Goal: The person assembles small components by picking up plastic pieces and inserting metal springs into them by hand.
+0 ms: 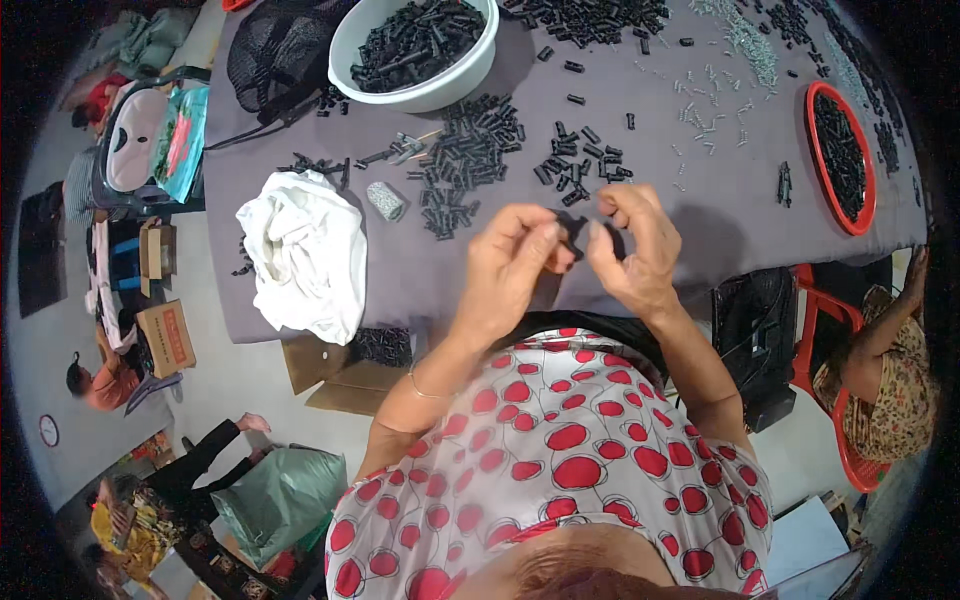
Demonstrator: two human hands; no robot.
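My left hand (513, 255) is closed in a pinch on a small black plastic piece (572, 226) just above the table's front edge. Close by on its right, my right hand (637, 250) has its fingers curled with the thumb near the same piece. What the right fingertips hold is too small and dark to make out. Just beyond my hands lies a loose group of black cylindrical plastic parts (578, 165). A larger heap of the same parts (470, 145) spreads to the left, beside a small clear container of metal bits (386, 201).
A white basin (478, 70) full of black parts stands at the far left-middle. A red tray (868, 205) of black parts sits at the right edge. Small metal pieces (712, 110) lie scattered far right. A white cloth (303, 260) covers the left corner; a person (870, 355) sits at the right.
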